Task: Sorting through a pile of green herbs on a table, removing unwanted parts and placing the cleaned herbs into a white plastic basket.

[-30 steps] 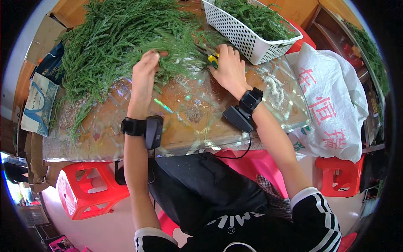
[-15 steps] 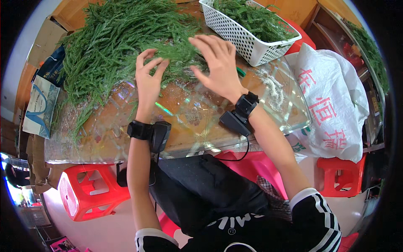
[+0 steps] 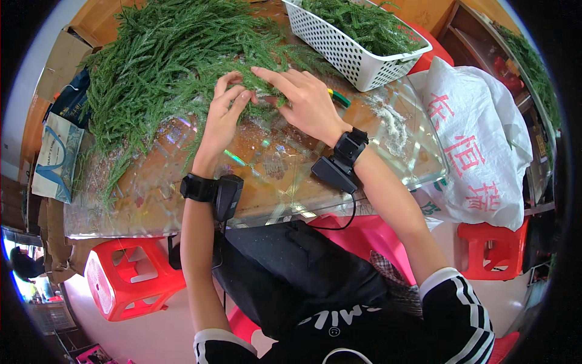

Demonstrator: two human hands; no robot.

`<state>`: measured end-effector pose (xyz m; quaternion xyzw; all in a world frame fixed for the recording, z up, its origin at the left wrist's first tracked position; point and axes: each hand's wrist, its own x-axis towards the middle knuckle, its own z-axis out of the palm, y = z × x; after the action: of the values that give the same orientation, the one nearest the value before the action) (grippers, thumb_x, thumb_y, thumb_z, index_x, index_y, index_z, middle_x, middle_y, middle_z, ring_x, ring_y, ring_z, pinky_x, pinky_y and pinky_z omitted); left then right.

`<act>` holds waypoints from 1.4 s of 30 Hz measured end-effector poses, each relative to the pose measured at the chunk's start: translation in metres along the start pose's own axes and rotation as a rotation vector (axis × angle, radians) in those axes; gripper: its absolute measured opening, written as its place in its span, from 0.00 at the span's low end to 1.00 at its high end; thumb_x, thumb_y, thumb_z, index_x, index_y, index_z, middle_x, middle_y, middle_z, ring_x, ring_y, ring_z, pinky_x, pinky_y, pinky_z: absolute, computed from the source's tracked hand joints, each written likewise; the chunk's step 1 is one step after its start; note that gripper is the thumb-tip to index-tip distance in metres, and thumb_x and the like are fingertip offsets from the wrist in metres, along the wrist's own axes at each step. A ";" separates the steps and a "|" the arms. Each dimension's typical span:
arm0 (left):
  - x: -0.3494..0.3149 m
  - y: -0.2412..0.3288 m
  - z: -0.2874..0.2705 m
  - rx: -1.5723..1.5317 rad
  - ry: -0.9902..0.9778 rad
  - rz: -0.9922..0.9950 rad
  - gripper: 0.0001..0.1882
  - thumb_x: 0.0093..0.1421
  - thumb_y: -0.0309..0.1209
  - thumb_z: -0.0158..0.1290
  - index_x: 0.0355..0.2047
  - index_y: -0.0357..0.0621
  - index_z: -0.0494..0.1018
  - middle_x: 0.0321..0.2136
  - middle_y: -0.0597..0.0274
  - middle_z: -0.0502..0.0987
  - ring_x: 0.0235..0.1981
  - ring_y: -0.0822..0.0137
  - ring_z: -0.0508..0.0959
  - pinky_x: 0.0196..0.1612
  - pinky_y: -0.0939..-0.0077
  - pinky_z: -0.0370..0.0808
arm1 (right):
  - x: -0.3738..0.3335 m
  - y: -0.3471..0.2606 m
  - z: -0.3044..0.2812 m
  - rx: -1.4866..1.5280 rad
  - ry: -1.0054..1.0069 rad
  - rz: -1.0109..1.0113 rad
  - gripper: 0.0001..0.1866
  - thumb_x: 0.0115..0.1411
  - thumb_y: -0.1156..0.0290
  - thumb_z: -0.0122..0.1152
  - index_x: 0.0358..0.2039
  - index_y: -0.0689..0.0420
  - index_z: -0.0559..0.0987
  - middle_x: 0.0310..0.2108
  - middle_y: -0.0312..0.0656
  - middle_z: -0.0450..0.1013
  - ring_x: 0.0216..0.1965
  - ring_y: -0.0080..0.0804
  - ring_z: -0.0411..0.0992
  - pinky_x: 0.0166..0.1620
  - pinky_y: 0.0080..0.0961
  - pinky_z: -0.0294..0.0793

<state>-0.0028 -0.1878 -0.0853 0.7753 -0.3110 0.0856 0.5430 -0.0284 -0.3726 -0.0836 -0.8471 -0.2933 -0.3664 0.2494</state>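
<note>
A big heap of green artificial pine sprigs (image 3: 163, 67) with white powdery flecks covers the far left and middle of the table. At its near edge, my left hand (image 3: 223, 118) has its thumb and fingers curled together at a sprig. My right hand (image 3: 312, 109) is closed on the same sprig (image 3: 267, 100), thumb underneath and index finger stretched over the top. The fingers partly hide what they grip. Just beyond my right hand lies a green and yellow tool handle (image 3: 339, 98); the rest of it is hidden.
A white perforated basket (image 3: 364, 70) of pine sprigs stands at the far right. White powder (image 3: 393, 124) is scattered on the clear-covered table (image 3: 285, 188). A white woven sack (image 3: 479, 145) sits at right, a paper bag (image 3: 57, 158) at left. Red stools (image 3: 130, 276) stand below.
My hands have come closer together, down to the near edge of the heap. The right hand's spread fingers have closed on the sprig, and the left hand has shifted slightly right.
</note>
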 end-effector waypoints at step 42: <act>-0.002 -0.005 -0.007 -0.382 -0.172 -0.234 0.16 0.62 0.36 0.43 0.24 0.38 0.72 0.36 0.65 0.65 0.44 0.70 0.64 0.52 0.76 0.54 | 0.010 -0.009 -0.031 0.251 -0.267 0.228 0.22 0.48 0.72 0.60 0.46 0.52 0.71 0.31 0.42 0.71 0.28 0.36 0.70 0.31 0.27 0.68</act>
<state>0.0000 -0.1799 -0.0876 0.6937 -0.2749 -0.1047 0.6574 -0.0438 -0.3830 -0.0553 -0.8780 -0.2695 -0.1810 0.3517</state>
